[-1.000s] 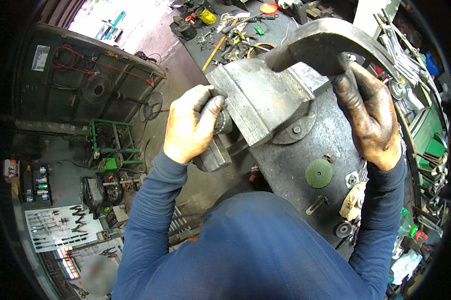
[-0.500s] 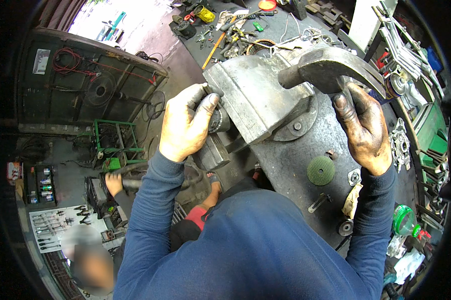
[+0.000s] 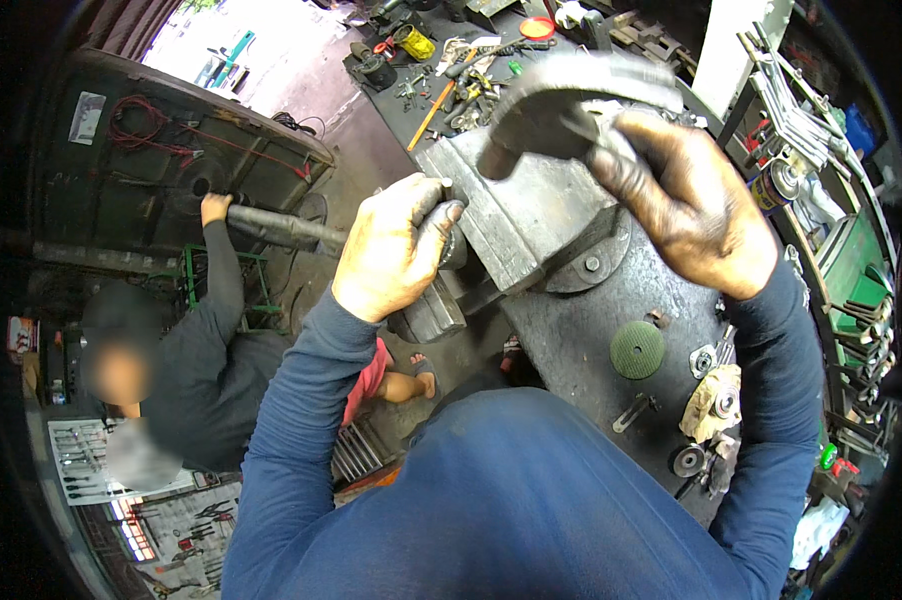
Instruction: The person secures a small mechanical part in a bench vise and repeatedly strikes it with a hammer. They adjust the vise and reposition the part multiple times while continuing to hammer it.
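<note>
Right hand (image 3: 693, 208) gripped curved grey metal hammer (image 3: 551, 112) above grey steel vise (image 3: 561, 215); misaim might hit left hand (image 3: 391, 245), pinching small metal rod (image 3: 447, 185).

This is a workshop, as shown by the heavy metal vise (image 3: 546, 220) on a dark surface (image 3: 593, 325), the hammer (image 3: 543, 115) and the white tool board (image 3: 76, 458).

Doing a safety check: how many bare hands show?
3: left hand beside the vise, right hand gripping the hammer, co-worker's hand farther left; another may be hidden.
</note>
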Tool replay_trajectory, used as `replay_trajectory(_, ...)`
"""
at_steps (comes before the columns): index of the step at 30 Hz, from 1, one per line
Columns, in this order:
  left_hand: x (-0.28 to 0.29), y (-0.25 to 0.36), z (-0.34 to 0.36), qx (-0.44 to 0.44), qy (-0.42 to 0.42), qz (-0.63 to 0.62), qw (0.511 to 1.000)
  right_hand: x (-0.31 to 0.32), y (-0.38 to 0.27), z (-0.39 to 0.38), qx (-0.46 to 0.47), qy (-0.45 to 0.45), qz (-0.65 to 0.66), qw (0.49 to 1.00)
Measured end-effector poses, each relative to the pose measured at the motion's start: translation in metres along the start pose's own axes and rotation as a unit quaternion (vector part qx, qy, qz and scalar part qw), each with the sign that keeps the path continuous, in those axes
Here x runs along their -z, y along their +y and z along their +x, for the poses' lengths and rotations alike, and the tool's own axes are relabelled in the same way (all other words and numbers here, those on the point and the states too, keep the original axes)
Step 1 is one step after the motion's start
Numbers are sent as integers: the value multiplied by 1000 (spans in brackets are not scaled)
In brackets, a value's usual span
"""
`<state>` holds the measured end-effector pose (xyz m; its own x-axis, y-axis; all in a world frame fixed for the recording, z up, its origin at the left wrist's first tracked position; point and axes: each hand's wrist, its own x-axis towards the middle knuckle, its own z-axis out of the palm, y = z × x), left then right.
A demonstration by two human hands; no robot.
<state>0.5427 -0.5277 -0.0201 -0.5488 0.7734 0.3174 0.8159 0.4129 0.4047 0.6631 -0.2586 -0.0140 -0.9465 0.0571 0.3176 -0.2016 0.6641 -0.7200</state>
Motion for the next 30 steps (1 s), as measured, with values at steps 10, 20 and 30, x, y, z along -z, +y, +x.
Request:
replay_trajectory(10, 3, 2, 1, -37, -9, 25, 999, 9, -28, 27, 72, -35, -177, 981)
replay_trajectory(20, -25, -3, -20, 219, 164, -257, 927, 1, 23, -49, -168, 59, 115, 977)
replay_trajectory(30, -18, 9, -17, 231, 137, -241, 932, -37, 55, -94, -240, 108, 187, 946)
